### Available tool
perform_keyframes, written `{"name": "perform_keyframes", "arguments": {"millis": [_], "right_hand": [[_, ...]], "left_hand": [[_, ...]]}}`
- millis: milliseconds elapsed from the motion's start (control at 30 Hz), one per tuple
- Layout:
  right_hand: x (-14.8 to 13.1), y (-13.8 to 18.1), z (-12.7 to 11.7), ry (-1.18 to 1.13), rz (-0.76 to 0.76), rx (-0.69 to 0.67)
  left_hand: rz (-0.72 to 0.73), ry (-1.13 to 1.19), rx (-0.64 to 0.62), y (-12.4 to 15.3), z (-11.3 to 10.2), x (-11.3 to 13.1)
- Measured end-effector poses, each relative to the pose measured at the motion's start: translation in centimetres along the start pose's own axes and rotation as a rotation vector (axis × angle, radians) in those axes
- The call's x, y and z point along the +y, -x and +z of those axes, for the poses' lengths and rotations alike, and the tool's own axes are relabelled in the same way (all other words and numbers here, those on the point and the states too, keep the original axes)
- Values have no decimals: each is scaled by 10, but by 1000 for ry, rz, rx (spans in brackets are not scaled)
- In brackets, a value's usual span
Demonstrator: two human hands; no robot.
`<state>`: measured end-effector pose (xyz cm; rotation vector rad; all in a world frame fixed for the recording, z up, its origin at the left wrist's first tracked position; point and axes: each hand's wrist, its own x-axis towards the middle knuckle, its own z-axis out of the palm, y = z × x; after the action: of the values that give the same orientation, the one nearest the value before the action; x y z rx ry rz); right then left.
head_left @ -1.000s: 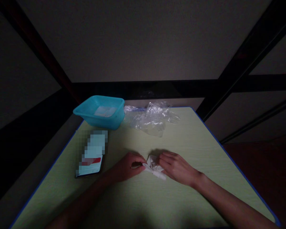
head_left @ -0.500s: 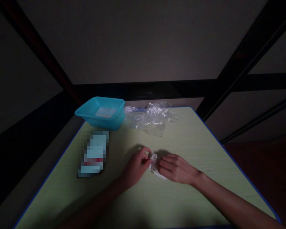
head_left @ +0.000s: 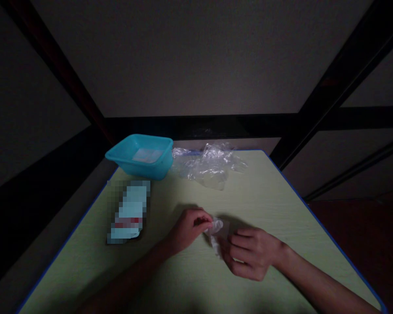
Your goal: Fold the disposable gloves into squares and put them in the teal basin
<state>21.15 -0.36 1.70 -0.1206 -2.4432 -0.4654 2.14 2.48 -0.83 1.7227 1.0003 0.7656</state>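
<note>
A small crumpled white piece (head_left: 216,230), paper or thin plastic, sits between my hands on the pale green table (head_left: 275,205). My left hand (head_left: 189,228) pinches its upper left end with fingers curled. My right hand (head_left: 253,254) lies just right of it, fingers bent and gripping its lower end. The light is dim and I cannot make out what the white piece is.
A turquoise plastic tub (head_left: 140,155) stands at the table's far left corner. Crumpled clear plastic film (head_left: 210,164) lies beside it. A flat pale blue packet (head_left: 129,211) lies left of my hands. Dark beams and a grey wall rise behind the table.
My right hand has drawn back toward me and curled. My left hand moved slightly right and kept its pinch. The white piece now stretches between the two hands.
</note>
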Motion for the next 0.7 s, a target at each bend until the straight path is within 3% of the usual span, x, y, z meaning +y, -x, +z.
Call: {"name": "perform_keyframes", "arguments": {"millis": [333,533,700], "right_hand": [[-12,-10,-3,-58,-57,7],[-18,-17,0,-114,-36,1],[-20,-15,1,-95,1,-56]], "left_hand": [[64,-30,-69,-8,-3,5],[191,-73,-342,-17,-10,16],[208,-101,-532,-29,-15,22]]}}
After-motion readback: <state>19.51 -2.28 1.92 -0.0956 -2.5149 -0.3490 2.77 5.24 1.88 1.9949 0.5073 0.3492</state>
